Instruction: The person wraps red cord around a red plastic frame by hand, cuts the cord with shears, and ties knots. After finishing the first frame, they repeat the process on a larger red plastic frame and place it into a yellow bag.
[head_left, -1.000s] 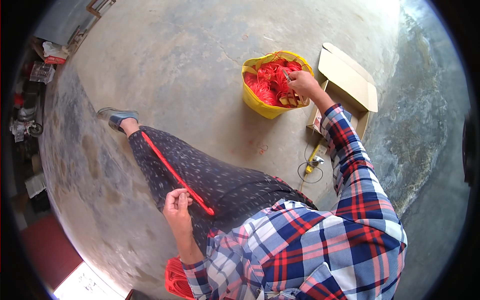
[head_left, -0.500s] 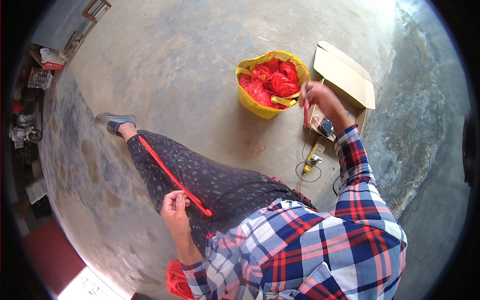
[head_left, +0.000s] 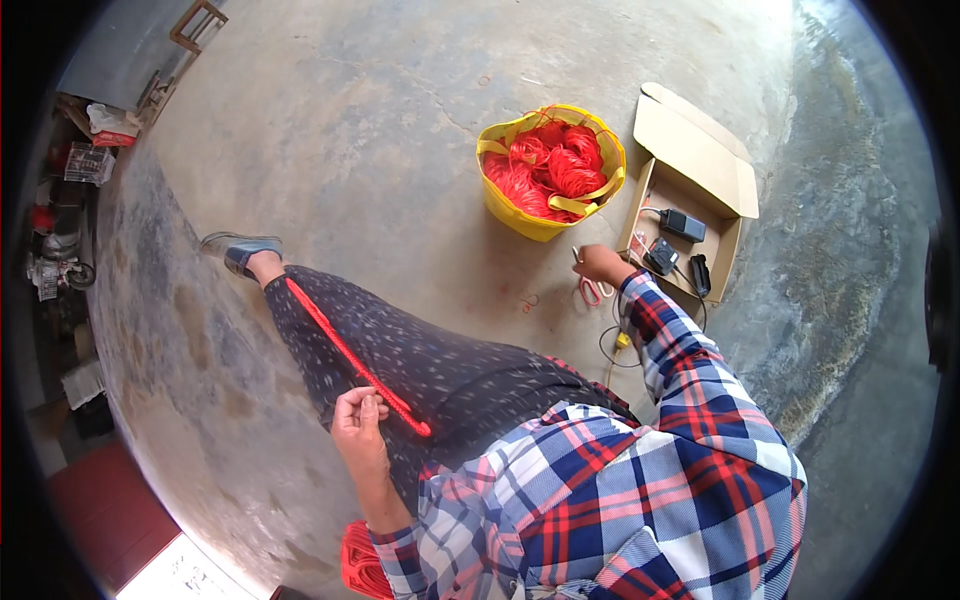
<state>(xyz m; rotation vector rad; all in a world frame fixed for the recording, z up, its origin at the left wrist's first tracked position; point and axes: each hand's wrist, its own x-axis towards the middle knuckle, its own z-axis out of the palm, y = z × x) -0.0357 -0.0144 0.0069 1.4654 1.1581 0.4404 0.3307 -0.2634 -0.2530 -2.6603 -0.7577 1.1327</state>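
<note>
A red braided cord [head_left: 345,350] runs along the dark trouser leg [head_left: 430,350] from near the ankle to the thigh, its near end slightly hooked. Beside its near part, my left hand [head_left: 362,430] is closed in a pinch, fingertips right at the cord; whatever lies between them is too small to make out. My right hand [head_left: 602,264] is closed low over the floor, between the yellow bag and the cardboard box. From it hang the pinkish-red handles of scissors [head_left: 592,292]; a small metal tip shows by the fingers, and the rest is hidden.
The yellow bag [head_left: 540,228] is full of red string bundles [head_left: 575,172]. An open cardboard box [head_left: 745,175] holds black adapters [head_left: 682,225] and cables. A yellow plug piece [head_left: 623,341] with a dark cable lies below it. Red bundled string [head_left: 362,562] sits by my left elbow.
My right hand has come down and left from over the box, toward me, with the scissors. The adapters now show. My left hand has stayed by the cord.
</note>
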